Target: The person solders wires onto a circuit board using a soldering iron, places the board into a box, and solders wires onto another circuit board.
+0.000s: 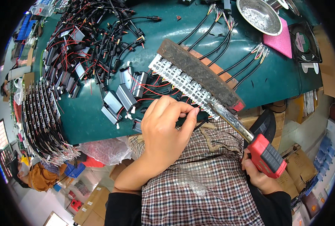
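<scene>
My right hand (260, 175) grips the red and black handle of a soldering iron (265, 155). Its metal shaft slants up and left, and the tip meets the near end of a white strip of circuit boards (182, 84). My left hand (167, 126) is closed in a pinch beside the strip's lower edge, seemingly on a thin wire; the fingers hide most of it. Along the strip's far side lies a dark, worn bar (201, 75) with a red end. Red and black leads run from the boards to grey metal housings (126, 97) on the left.
Piled black cables (111, 41) and housings cover the table's left. Stacked wired boards (41, 116) stand at its left edge. Black cables with stripped ends (227, 24) lie beyond the bar. A metal bowl (259, 17), pink foam (279, 37) and a fan (305, 43) sit far right.
</scene>
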`<action>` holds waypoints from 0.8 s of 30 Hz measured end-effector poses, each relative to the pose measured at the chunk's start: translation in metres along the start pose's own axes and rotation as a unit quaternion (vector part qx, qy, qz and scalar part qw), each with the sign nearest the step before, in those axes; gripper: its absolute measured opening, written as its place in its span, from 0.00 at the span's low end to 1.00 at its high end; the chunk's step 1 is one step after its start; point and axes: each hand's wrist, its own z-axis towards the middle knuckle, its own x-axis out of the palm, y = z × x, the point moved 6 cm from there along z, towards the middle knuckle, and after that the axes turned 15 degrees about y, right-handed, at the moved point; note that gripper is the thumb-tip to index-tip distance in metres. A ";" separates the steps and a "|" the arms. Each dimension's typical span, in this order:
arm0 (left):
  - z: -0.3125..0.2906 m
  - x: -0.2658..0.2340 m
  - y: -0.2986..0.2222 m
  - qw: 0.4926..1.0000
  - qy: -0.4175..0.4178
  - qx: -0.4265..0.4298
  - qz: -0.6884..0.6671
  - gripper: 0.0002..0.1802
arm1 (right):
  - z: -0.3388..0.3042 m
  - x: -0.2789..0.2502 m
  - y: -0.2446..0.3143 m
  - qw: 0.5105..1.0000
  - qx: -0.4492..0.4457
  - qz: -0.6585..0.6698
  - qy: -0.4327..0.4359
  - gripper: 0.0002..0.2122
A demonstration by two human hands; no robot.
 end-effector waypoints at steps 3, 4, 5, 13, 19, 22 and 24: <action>0.001 0.002 0.001 1.000 0.005 -0.008 -0.001 0.06 | -0.001 0.000 -0.003 1.000 0.002 0.005 -0.001 0.10; 0.002 0.002 0.001 1.000 0.006 -0.012 -0.003 0.06 | -0.003 0.001 -0.006 1.000 0.006 0.004 0.002 0.10; 0.002 0.002 0.002 1.000 0.007 -0.013 -0.003 0.06 | -0.004 0.000 -0.008 1.000 0.010 0.003 0.005 0.10; 0.009 0.000 0.005 0.998 0.044 -0.032 -0.021 0.06 | 0.000 0.002 -0.008 0.997 -0.030 -0.050 0.048 0.10; 0.010 0.000 0.009 0.996 0.045 -0.046 -0.060 0.06 | 0.001 0.003 -0.007 1.000 0.008 0.001 0.023 0.10; 0.009 0.001 0.005 0.999 0.030 -0.029 -0.034 0.06 | -0.003 0.002 -0.013 0.999 0.004 -0.021 0.032 0.10; 0.009 0.002 0.004 0.999 0.027 -0.028 -0.025 0.06 | -0.004 0.002 -0.013 0.998 -0.010 -0.046 0.041 0.10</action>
